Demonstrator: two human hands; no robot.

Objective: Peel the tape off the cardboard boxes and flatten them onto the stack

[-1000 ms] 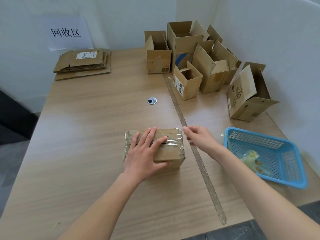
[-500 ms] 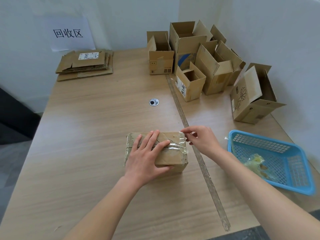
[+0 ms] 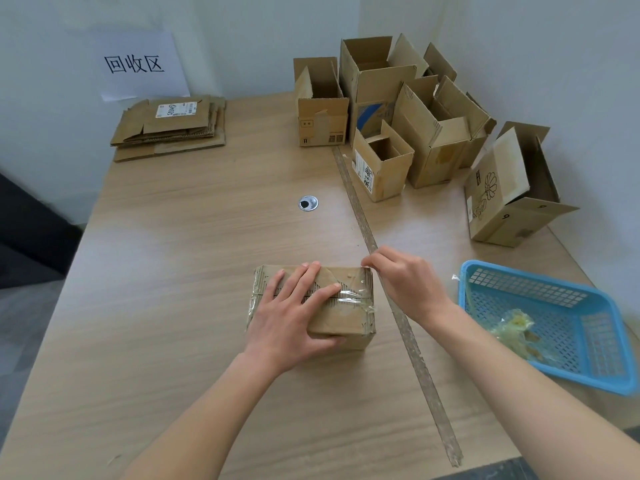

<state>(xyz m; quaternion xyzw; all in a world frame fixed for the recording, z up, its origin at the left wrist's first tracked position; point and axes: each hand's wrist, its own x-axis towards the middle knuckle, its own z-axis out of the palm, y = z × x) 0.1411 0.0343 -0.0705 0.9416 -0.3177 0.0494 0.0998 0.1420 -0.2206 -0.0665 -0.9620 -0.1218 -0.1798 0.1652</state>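
A small taped cardboard box (image 3: 346,317) lies on the wooden table (image 3: 180,271) in front of me. Clear tape (image 3: 353,294) runs across its top and down its ends. My left hand (image 3: 294,313) lies over the box top, fingers spread along the tape and thumb on the near side. My right hand (image 3: 405,282) is at the box's far right corner, its fingertips pinching at the tape edge there. A stack of flattened boxes (image 3: 169,126) lies at the far left under a paper sign (image 3: 138,64).
Several open cardboard boxes (image 3: 398,112) stand at the far right against the wall, one (image 3: 509,188) tipped on its side. A blue plastic basket (image 3: 554,323) with crumpled tape in it sits at my right. A taped seam (image 3: 398,306) crosses the table; a round grommet (image 3: 307,203) lies mid-table.
My right hand has closed in on the box's far right corner and its fingertips now meet the tape. My left hand has stayed on the box.
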